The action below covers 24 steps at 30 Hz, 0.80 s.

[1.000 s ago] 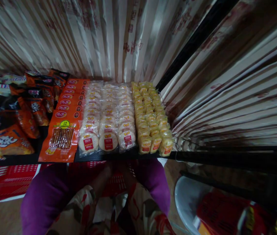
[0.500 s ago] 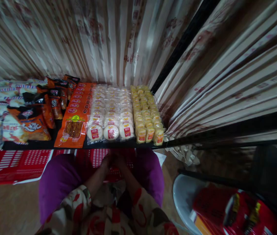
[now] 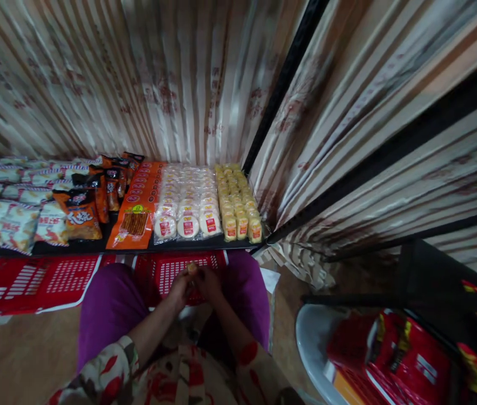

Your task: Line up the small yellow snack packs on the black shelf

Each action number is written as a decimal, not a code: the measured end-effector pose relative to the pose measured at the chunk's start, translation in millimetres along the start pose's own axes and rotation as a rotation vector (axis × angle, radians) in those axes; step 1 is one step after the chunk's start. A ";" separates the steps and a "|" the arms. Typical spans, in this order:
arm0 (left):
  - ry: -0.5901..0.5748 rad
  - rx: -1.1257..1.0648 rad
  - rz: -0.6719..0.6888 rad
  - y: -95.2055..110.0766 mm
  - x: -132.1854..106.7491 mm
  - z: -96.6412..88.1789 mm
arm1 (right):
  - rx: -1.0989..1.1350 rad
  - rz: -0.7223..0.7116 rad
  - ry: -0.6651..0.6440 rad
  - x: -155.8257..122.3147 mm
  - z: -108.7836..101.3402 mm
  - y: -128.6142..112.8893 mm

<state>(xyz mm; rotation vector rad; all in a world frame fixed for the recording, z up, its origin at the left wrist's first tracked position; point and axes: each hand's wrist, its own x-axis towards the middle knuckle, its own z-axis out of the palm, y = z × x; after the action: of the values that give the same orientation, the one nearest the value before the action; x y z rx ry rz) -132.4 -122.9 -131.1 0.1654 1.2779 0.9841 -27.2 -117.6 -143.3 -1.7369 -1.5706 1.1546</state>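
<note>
My left hand (image 3: 179, 288) and my right hand (image 3: 208, 283) are together low in front of me, between my knees in purple trousers (image 3: 109, 304). Their fingers are closed around a small pale object (image 3: 192, 269) held over a red plastic basket (image 3: 166, 270); I cannot make out what it is. Beyond them a black shelf (image 3: 82, 246) carries rows of snacks: round white cakes in clear wrap (image 3: 187, 202), small yellow packets (image 3: 238, 202), and orange packs of sticks (image 3: 135, 211).
Orange and black crisp bags (image 3: 80, 208) and white bags (image 3: 6, 219) fill the shelf's left part. Another red basket (image 3: 31, 278) lies on the floor at left. A white chair (image 3: 314, 343) holds red packets (image 3: 394, 354) at lower right. Striped curtains (image 3: 158, 79) hang behind.
The view has pulled back and tilted down, so the shelf looks smaller and farther. My hands have come into clearer sight, joined over the red basket with a small pale object between them.
</note>
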 end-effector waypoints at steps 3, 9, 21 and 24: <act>-0.016 0.005 0.032 6.3 -21.2 11.6 | -0.016 -0.070 0.047 -11.8 -11.9 -5.6; -0.064 0.116 0.204 12.0 -43.4 37.1 | -0.098 -0.228 0.251 -31.7 -38.5 -19.8; -0.129 0.415 0.649 39.4 -43.9 128.5 | -0.256 -0.340 0.702 -15.7 -100.1 -33.2; -0.086 0.574 0.783 43.0 -38.6 145.5 | -0.259 -0.322 0.764 -6.0 -110.7 -33.8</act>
<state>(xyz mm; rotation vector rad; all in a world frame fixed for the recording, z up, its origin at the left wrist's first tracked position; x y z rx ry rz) -29.4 -65.4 -28.3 1.2098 1.4109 1.2068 49.8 -99.5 -58.6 -1.6969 -1.4491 0.0892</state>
